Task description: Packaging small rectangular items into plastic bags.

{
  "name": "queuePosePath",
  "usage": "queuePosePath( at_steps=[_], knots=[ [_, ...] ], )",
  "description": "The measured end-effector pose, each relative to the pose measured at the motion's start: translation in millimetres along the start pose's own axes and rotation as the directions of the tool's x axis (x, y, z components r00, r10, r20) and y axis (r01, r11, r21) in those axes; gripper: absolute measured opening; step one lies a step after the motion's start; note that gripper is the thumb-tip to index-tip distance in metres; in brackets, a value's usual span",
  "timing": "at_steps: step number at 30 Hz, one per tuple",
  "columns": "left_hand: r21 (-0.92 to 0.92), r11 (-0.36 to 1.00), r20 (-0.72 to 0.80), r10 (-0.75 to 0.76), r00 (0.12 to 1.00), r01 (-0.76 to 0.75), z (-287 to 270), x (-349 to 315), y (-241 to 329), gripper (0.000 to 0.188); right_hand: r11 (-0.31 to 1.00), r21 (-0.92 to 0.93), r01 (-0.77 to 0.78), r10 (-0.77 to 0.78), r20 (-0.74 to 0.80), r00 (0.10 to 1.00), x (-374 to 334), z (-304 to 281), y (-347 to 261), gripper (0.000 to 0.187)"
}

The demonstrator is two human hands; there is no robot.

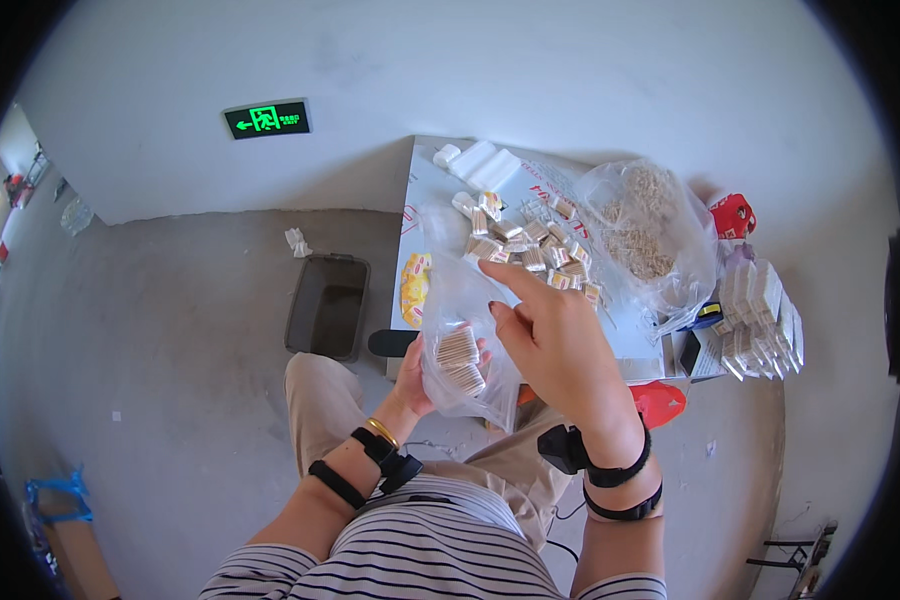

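My left hand (413,382) grips a clear plastic bag (490,390) from below, its fingers partly seen through the film. Inside lie bundles of thin pale sticks (459,360), whose exact kind I cannot make out. Over the bag's upper right side hovers my right hand (550,325), thumb and forefinger apart with nothing visible between them; its other fingers are curled and mostly hidden. Just beyond it, a heap of banded stick bundles (535,245) covers the middle of the table (630,345).
A large clear bag of loose sticks (640,230) stands at the table's right. White wrapped packs (485,165) lie at the back, a yellow printed packet (415,285) at the left edge. Stacked white packs (760,315) sit far right. A dark bin (330,305) stands left on the floor.
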State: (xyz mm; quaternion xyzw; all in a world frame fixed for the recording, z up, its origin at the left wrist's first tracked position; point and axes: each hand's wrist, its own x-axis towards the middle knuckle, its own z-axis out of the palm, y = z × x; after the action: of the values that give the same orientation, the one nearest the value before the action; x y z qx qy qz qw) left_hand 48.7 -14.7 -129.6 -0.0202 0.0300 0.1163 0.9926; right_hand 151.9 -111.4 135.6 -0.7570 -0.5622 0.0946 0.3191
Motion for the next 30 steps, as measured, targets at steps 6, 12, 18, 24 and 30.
queuePosePath(
  at_steps=[6,12,18,24,30],
  knots=[
    [-0.094,0.995,0.033,-0.028,0.999,0.031,-23.8,17.9,4.2,0.074,0.996,0.058,-0.064,0.065,-0.016,0.998,3.7,2.0,11.5,0.031],
    [0.081,0.997,-0.114,0.007,0.993,0.002,-25.2,29.0,-2.0,0.087,0.985,0.108,-0.137,0.143,-0.053,0.988,6.7,17.1,49.7,0.031],
    [0.387,0.917,-0.584,0.158,0.797,0.102,-76.4,36.2,10.0,0.077,0.913,0.228,-0.337,0.354,-0.037,0.934,6.3,72.4,131.1,0.031],
    [0.909,0.416,-0.275,0.593,0.757,0.005,-9.8,47.5,19.3,0.045,0.835,0.347,-0.427,0.483,-0.092,0.871,-25.3,111.3,191.6,0.034],
    [0.705,-0.696,0.412,0.248,0.877,-0.134,83.5,57.7,0.9,0.021,0.697,0.583,-0.417,0.588,-0.132,0.798,-45.3,103.4,219.1,0.035]
  ],
)
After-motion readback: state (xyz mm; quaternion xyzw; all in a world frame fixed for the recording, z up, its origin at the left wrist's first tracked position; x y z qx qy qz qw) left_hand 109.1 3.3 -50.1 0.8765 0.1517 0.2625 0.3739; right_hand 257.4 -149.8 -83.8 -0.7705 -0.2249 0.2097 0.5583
